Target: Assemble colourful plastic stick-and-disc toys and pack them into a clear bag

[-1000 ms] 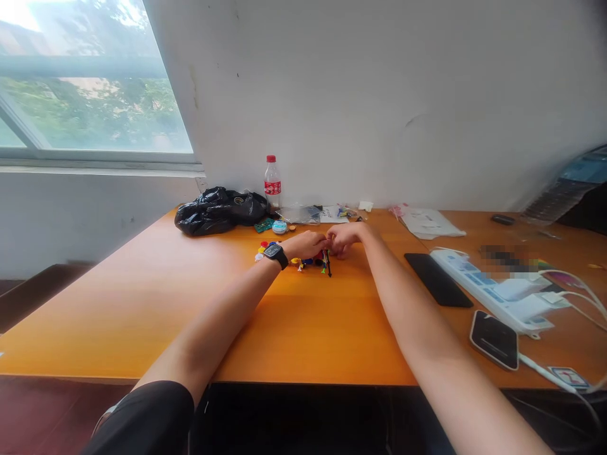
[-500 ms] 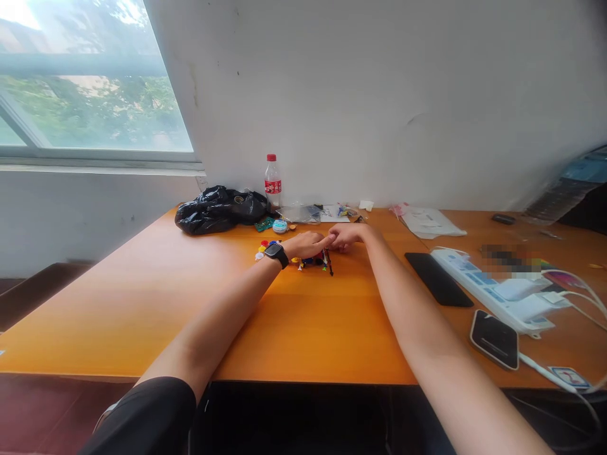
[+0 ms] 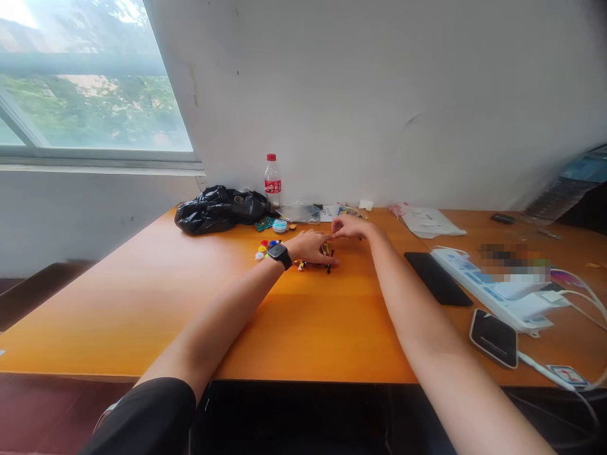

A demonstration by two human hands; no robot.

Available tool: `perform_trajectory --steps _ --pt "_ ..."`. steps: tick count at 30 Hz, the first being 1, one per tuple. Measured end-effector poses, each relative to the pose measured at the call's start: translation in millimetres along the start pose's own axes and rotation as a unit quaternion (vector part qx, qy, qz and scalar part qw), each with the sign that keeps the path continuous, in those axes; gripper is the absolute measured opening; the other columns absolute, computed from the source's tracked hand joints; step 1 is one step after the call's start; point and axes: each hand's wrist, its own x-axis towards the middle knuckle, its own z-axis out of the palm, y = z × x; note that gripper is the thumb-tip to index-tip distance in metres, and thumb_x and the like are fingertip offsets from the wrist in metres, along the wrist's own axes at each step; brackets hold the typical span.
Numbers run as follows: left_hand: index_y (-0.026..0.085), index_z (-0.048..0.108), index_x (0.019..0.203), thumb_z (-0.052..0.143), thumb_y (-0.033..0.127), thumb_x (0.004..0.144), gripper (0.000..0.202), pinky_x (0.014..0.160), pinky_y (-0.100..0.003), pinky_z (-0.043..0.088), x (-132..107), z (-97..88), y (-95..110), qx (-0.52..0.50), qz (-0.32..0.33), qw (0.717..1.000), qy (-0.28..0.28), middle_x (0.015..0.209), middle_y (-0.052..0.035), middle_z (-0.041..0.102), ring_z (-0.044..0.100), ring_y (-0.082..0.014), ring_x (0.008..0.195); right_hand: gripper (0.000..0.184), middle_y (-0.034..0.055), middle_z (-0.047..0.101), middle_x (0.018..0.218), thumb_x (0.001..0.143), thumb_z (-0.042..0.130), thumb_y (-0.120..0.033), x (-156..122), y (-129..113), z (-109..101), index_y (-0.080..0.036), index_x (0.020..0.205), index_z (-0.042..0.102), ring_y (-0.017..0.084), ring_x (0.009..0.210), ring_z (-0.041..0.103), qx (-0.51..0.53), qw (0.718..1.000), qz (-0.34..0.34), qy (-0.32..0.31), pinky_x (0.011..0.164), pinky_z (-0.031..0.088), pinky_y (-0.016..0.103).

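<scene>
My left hand (image 3: 313, 247), with a black watch (image 3: 279, 254) on its wrist, lies on the orange table (image 3: 303, 316). Its fingers are stretched out flat over a small heap of coloured parts (image 3: 326, 259) with thin black, red and green sticks. Several round coloured pieces (image 3: 265, 246) lie just left of the wrist. My right hand (image 3: 349, 226) hovers a little beyond the heap. Its fingertips are pinched together and point left, and what they hold is too small to make out.
At the back by the wall are a black plastic bag (image 3: 218, 208), a red-capped bottle (image 3: 272, 183), clear packets (image 3: 303, 213) and papers (image 3: 429, 222). To the right are a black phone (image 3: 437, 278), a white power strip (image 3: 493, 291) with cables, and a second phone (image 3: 494, 338).
My hands were joined over the heap. The right hand has since pulled away toward the wall, and the left hand's fingers have spread flat over the coloured parts.
</scene>
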Motion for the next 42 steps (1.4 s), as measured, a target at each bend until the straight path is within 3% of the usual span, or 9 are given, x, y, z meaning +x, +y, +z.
perform_trajectory --steps 2,6,10,15,21,26,32,39,42 --pt "0.022 0.058 0.150 0.069 0.087 0.076 0.099 0.105 -0.040 0.048 -2 -2.2 4 -0.004 0.013 1.000 -0.015 0.135 -0.0141 0.071 0.063 -0.0372 0.127 0.022 0.0060 0.074 0.095 0.081 0.079 -0.035 -3 7 -8 -0.020 0.092 0.069 0.020 0.086 0.066 -0.001 0.997 0.005 0.072 0.070 0.050 0.026" --pt "0.027 0.069 0.136 0.080 0.080 0.068 0.087 0.105 -0.034 0.048 -6 -7.7 10 -0.025 0.063 0.997 -0.035 0.131 -0.0089 0.073 0.066 -0.0332 0.125 0.018 0.0112 0.074 0.109 0.091 0.067 -0.030 -9 25 -21 -0.017 0.104 0.069 0.023 0.094 0.066 -0.001 0.976 0.037 0.213 0.080 0.051 0.030" --pt "0.026 0.074 0.125 0.084 0.075 0.067 0.077 0.100 -0.032 0.050 -6 -10.5 11 -0.038 0.058 0.997 -0.038 0.125 -0.0085 0.076 0.069 -0.0314 0.118 0.024 0.0155 0.074 0.116 0.098 0.060 -0.031 -11 44 -22 -0.016 0.114 0.068 0.026 0.099 0.068 -0.036 0.957 0.089 0.273 0.085 0.051 0.031" --pt "0.026 0.076 0.120 0.081 0.074 0.073 0.067 0.097 -0.032 0.051 -5 -11.7 10 -0.027 0.055 0.997 -0.036 0.123 -0.0076 0.077 0.070 -0.0304 0.117 0.032 0.0181 0.069 0.134 0.100 0.053 -0.026 0 55 -7 -0.015 0.124 0.071 0.031 0.119 0.064 -0.083 0.964 0.076 0.241 0.100 0.050 0.035" --pt "0.024 0.076 0.116 0.076 0.075 0.079 0.064 0.098 -0.033 0.050 -4 -10.4 7 -0.011 0.066 0.997 -0.023 0.124 -0.0090 0.076 0.069 -0.0298 0.118 0.042 0.0134 0.042 0.167 0.100 0.047 -0.024 23 38 27 -0.019 0.135 0.069 0.038 0.156 0.026 -0.152 0.967 0.041 0.202 0.129 0.022 0.053" --pt "0.021 0.072 0.127 0.061 0.069 0.094 0.059 0.094 -0.033 0.052 -1 -12.1 3 -0.024 0.056 0.998 0.005 0.126 -0.0114 0.076 0.071 -0.0294 0.115 0.049 0.0196 0.036 0.168 0.100 0.045 -0.027 32 24 48 -0.015 0.145 0.060 0.044 0.159 0.016 -0.184 0.963 0.054 0.189 0.127 0.017 0.067" --pt "0.018 0.070 0.134 0.054 0.058 0.102 0.053 0.098 -0.035 0.053 -1 -21.2 -11 -0.031 0.021 0.998 0.057 0.129 -0.0129 0.075 0.070 -0.0305 0.118 0.060 0.0206 0.036 0.168 0.100 0.047 -0.032 33 20 41 -0.015 0.158 0.043 0.044 0.157 0.020 -0.192 0.959 0.061 0.198 0.127 0.016 0.067" --pt "0.019 0.072 0.129 0.058 0.047 0.101 0.042 0.106 -0.034 0.051 -3 -32.0 -26 -0.056 0.006 0.994 0.095 0.132 -0.0104 0.074 0.069 -0.0287 0.121 0.056 0.0157 0.026 0.175 0.100 0.044 -0.032 42 16 43 -0.019 0.155 0.049 0.046 0.161 0.012 -0.202 0.962 0.057 0.174 0.126 0.007 0.074" --pt "0.018 0.073 0.129 0.060 0.046 0.100 0.043 0.108 -0.036 0.052 -4 -35.8 -29 -0.065 -0.001 0.994 0.090 0.132 -0.0112 0.074 0.068 -0.0297 0.122 0.059 0.0186 0.035 0.170 0.098 0.046 -0.032 44 19 47 -0.018 0.155 0.051 0.048 0.160 0.013 -0.203 0.963 0.063 0.165 0.123 0.006 0.078"
